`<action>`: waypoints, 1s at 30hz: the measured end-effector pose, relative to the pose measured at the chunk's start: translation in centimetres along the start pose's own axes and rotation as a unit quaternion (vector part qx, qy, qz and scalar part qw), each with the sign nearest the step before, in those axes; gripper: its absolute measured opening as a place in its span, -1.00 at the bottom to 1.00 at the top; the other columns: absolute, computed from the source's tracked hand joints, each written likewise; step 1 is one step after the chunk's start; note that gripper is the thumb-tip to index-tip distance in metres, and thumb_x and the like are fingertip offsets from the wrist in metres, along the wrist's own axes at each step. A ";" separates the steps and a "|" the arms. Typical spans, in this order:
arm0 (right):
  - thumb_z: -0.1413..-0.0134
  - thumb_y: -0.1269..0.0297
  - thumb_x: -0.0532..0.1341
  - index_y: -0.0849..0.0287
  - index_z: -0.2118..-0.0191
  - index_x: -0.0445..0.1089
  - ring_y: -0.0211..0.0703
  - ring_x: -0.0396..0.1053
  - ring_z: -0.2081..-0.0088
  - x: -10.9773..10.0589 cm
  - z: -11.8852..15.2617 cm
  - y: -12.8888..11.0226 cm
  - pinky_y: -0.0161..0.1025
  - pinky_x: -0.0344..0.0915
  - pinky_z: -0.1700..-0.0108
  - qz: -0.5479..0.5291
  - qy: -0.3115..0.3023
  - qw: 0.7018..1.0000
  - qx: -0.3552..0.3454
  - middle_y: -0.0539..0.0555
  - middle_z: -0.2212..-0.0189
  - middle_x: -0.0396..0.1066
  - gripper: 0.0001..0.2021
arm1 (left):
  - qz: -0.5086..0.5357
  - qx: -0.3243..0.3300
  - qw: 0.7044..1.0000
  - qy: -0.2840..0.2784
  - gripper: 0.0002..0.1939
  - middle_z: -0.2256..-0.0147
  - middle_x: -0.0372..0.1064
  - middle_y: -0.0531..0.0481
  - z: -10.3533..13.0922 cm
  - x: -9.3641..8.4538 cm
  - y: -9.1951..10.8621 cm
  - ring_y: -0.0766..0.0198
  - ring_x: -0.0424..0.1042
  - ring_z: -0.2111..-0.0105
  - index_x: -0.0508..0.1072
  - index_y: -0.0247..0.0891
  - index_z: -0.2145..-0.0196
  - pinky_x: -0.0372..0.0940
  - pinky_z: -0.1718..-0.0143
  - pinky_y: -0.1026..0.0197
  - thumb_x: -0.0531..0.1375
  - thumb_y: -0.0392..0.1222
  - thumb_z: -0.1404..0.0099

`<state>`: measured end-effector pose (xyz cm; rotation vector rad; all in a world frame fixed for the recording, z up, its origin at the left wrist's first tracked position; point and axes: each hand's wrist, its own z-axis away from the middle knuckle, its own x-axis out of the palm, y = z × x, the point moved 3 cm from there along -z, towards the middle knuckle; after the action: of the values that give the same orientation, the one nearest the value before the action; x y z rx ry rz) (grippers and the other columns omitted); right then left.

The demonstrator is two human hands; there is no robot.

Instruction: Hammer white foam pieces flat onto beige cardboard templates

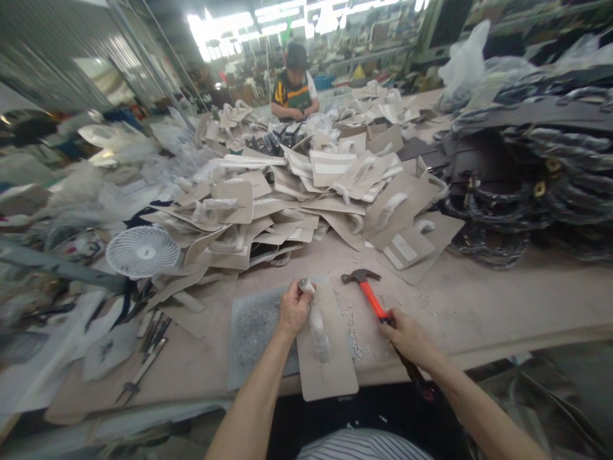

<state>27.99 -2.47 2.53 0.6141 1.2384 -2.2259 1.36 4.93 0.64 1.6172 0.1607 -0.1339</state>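
1. A brightly lit workshop surrounds a crowded table (460, 313); past the pile (287, 204) at 12 o'clock, a co-worker (294, 96) bends over other work. The loose, overlapping pile could slide nearer if knocked.

2. At 10 o'clock from the person's work, the fan (142, 252) sits against the pile's left end, where slipping pieces might catch it. Long, thin tools (153, 345) lie at 9 o'clock; a sweeping forearm could scatter them.

3. The speckled mat (258, 338), also at 9 o'clock, lies partly beneath the panel (335, 358). Its edge might make the panel rock under a blow.

4. The left hand (293, 310) is closed in a pinch round a pale peg (307, 286) with a round grey end, at the panel's 11 o'clock corner. Thumb and fingers lie so close to that end that a stray stroke could hit them, or a tilted peg could skid.

5. The panel lies flat before the person, its wrapped handle (319, 332) upward and its 6 o'clock edge jutting past the table; a bump there could turn it.

6. Small white bits (357, 345) at 3 o'clock could roll underneath and mark it.

7. The right hand (407, 333) is wrapped firmly round the hammer (371, 297), its head at 1 o'clock; whether that touches the table cannot be told. A glancing swing could dent the panel. Dark bags (502, 185) are heaped at 2 o'clock, farther off.
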 end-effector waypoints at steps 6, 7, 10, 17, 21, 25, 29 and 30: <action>-0.16 0.13 0.04 0.07 0.35 0.08 -0.36 0.01 0.64 -0.1 2.2 -5.8 -0.34 0.00 0.58 -0.256 -0.071 0.964 0.007 -0.14 0.55 0.11 -0.84 | -0.050 0.039 0.998 -0.025 -0.80 0.28 0.53 -0.02 0.1 0.1 0.3 0.22 0.46 0.28 0.49 -0.25 0.19 0.28 0.21 0.24 0.18 -0.20 -0.22; -0.19 0.08 0.02 0.08 0.36 0.09 -0.34 0.04 0.63 -0.5 2.7 -6.7 -0.33 0.00 0.56 -0.204 -0.020 0.977 -0.061 -0.14 0.57 0.12 -0.80 | -0.060 0.047 0.997 -0.031 -0.80 0.30 0.51 -0.01 0.1 0.1 0.3 0.23 0.44 0.30 0.49 -0.24 0.20 0.27 0.23 0.25 0.17 -0.21 -0.22; -0.26 0.03 -0.04 0.10 0.39 0.11 -0.30 0.07 0.58 -1.4 4.0 -8.8 -0.30 -0.08 0.49 0.007 0.100 0.966 -0.240 -0.08 0.61 0.14 -0.72 | -0.080 0.071 0.993 -0.039 -0.82 0.36 0.46 0.02 0.2 0.2 0.3 0.26 0.39 0.36 0.48 -0.25 0.21 0.22 0.29 0.27 0.15 -0.21 -0.24; -0.30 0.21 0.00 0.13 0.40 0.19 -0.33 -0.02 0.65 -6.1 6.9 -13.6 -0.26 -0.22 0.51 0.236 0.156 0.877 -0.387 -0.08 0.66 0.16 -0.77 | -0.090 0.071 0.993 -0.038 -0.84 0.41 0.40 0.03 0.4 0.4 0.1 0.26 0.34 0.41 0.48 -0.26 0.25 0.18 0.33 0.27 0.14 -0.19 -0.24; -0.36 0.11 -0.03 0.12 0.33 0.17 -0.33 0.09 0.64 -8.3 9.3 -15.8 -0.31 -0.05 0.54 0.067 0.348 0.841 -0.408 -0.11 0.63 0.17 -0.74 | -0.093 0.089 0.991 -0.043 -0.84 0.38 0.42 0.02 0.4 0.3 0.3 0.26 0.35 0.37 0.48 -0.25 0.25 0.18 0.30 0.26 0.14 -0.20 -0.26; -0.35 0.18 -0.06 0.13 0.36 0.19 -0.31 0.09 0.65 -3.9 7.2 -12.4 -0.27 -0.12 0.54 0.183 0.214 0.880 -0.382 -0.07 0.66 0.19 -0.74 | -0.091 0.082 0.992 -0.036 -0.84 0.42 0.40 0.03 0.4 0.4 0.0 0.26 0.34 0.41 0.48 -0.26 0.24 0.19 0.32 0.26 0.15 -0.21 -0.23; -0.36 0.24 -0.06 0.18 0.23 0.26 -0.28 0.16 0.59 -1.5 4.0 -7.5 -0.23 -0.21 0.48 0.327 0.069 0.897 -0.288 0.02 0.57 0.34 -0.78 | -0.080 0.088 0.992 -0.034 -0.81 0.43 0.40 0.05 0.5 0.5 -0.2 0.26 0.34 0.41 0.49 -0.25 0.21 0.20 0.32 0.26 0.15 -0.25 -0.21; -0.37 0.22 -0.06 0.18 0.20 0.27 -0.27 0.18 0.57 -1.7 3.4 -6.6 -0.24 -0.19 0.47 0.328 0.065 0.903 -0.271 0.03 0.55 0.36 -0.77 | -0.077 0.092 0.992 -0.034 -0.81 0.40 0.41 0.04 0.5 0.5 -0.2 0.26 0.36 0.38 0.49 -0.24 0.21 0.20 0.30 0.26 0.15 -0.25 -0.21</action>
<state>24.63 -2.08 9.40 0.8051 1.3754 -1.2341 1.86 4.45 0.31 1.7815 0.2253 -0.3297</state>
